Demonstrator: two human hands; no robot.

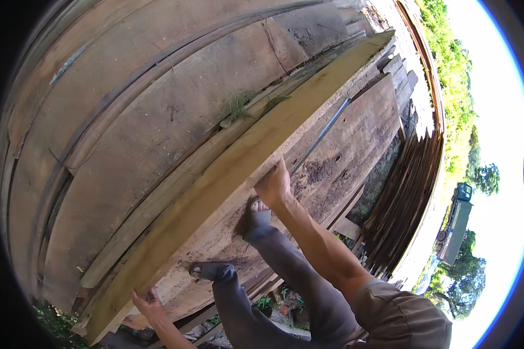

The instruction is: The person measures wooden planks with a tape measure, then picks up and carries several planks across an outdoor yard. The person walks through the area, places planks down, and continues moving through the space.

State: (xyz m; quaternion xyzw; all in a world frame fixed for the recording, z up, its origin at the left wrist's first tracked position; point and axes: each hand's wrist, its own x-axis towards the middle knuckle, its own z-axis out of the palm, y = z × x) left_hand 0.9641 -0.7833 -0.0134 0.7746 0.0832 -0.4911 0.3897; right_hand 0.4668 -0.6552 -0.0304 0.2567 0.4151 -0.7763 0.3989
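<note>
Both hands are on the long yellow beam (236, 174), which lies aslant over the stacked boards (204, 75). By its near end, the left hand (150, 307) holds the edge; farther up, the right hand (275, 185) grips the same side, its fingertips hidden from me. Just beside that hand runs a thin metal strip (323, 135); a grass tuft (237, 106) rests beyond the beam.

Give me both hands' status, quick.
Left hand: holding the long yellowish plank by its edge near the lower-left end.
Right hand: holding the same plank's edge, farther along.
</note>
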